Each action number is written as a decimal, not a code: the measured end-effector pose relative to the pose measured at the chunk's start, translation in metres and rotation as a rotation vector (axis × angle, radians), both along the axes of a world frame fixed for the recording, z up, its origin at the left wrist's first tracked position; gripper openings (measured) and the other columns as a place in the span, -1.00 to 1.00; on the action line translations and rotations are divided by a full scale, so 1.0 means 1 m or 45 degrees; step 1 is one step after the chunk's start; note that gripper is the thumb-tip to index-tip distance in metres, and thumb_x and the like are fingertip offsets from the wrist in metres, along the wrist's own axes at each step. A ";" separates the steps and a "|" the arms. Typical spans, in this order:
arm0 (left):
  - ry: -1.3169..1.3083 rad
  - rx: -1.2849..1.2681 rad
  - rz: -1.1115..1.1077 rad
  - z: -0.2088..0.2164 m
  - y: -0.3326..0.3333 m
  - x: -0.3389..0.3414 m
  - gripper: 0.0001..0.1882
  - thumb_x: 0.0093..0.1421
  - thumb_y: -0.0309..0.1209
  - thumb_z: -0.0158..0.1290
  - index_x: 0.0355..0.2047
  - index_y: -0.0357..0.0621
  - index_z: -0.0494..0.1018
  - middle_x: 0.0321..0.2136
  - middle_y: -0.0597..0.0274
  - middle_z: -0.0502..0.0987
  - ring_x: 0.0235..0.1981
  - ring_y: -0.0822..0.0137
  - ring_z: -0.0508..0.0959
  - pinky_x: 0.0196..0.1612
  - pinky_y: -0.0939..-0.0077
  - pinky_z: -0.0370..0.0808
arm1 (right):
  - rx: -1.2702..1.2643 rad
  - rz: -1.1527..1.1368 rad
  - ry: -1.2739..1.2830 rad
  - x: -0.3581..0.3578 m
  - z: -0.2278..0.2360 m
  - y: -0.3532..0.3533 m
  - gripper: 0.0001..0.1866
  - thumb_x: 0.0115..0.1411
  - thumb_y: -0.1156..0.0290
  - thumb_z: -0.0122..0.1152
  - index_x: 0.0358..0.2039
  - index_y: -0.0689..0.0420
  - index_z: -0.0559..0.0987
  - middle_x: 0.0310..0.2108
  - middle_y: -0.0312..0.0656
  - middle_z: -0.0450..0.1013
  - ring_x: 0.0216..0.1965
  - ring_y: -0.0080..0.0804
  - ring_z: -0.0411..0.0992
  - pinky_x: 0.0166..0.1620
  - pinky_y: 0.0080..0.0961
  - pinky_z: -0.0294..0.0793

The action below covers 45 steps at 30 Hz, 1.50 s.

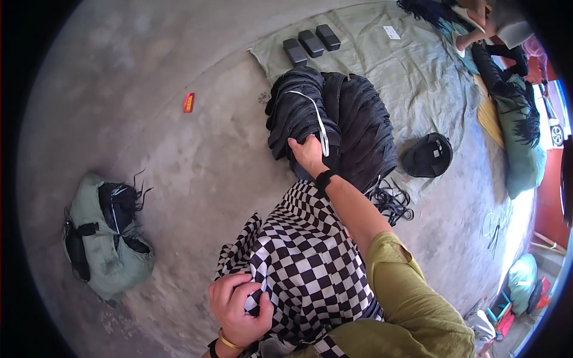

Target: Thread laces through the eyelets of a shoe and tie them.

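My right hand (pixel 308 154) is closed on the near end of a stack of black fabric pieces (pixel 298 110), beside the white strap (pixel 323 128) that runs over it. A second stack of black pieces (pixel 361 119) leans against it on the right. My left hand (pixel 239 307) has its fingers curled around a fold of the black-and-white checkered cloth (pixel 310 250) that covers my lap. My right arm crosses above this cloth, a black band at the wrist. The fingertips of my right hand are partly hidden against the dark fabric.
A rounded black fabric piece (pixel 428 156) and tangled black straps (pixel 391 201) lie to the right. Three dark boxes (pixel 311 43) stand on a green sheet (pixel 412 77). A stuffed green sack (pixel 110 238) is at left, a red packet (pixel 189 102) behind it. Another person's legs (pixel 477 36) show far right.
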<state>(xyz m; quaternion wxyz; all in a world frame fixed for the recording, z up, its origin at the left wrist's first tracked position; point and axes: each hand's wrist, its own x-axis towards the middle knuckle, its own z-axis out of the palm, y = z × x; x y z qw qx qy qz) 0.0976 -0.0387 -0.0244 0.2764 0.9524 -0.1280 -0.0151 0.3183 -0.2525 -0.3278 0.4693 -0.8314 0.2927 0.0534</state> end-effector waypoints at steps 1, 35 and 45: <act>0.003 -0.003 0.006 0.000 -0.001 0.000 -0.74 -0.18 -0.45 0.25 -0.38 -0.08 0.55 -0.24 0.22 0.56 -0.19 0.11 0.57 -0.07 0.24 0.38 | 0.010 0.025 0.006 0.004 0.000 -0.002 -0.37 0.12 0.03 0.32 -0.21 0.50 0.59 -0.22 0.35 0.57 -0.07 0.18 0.57 0.04 -0.17 0.52; 1.136 -2.329 -0.110 0.084 0.071 0.007 -0.48 0.40 -0.18 0.06 0.19 -0.34 0.34 0.10 0.00 0.52 0.10 0.19 0.54 0.19 0.24 0.47 | 2.360 0.256 -0.587 -0.157 0.373 0.007 -0.65 0.33 0.20 -0.04 -0.29 0.21 0.61 -0.18 -0.06 0.62 -0.14 -0.10 0.59 0.13 -0.06 0.53; 0.795 -1.653 0.266 -0.004 0.107 -0.069 -0.45 0.27 -0.48 0.23 0.22 -0.34 0.33 0.11 0.10 0.54 0.09 0.25 0.57 0.21 0.32 0.48 | 0.753 0.977 -0.139 -0.172 0.329 0.038 -0.30 0.45 -0.17 -0.13 0.15 0.26 0.50 -0.04 -0.13 0.53 -0.09 -0.33 0.50 0.01 -0.44 0.51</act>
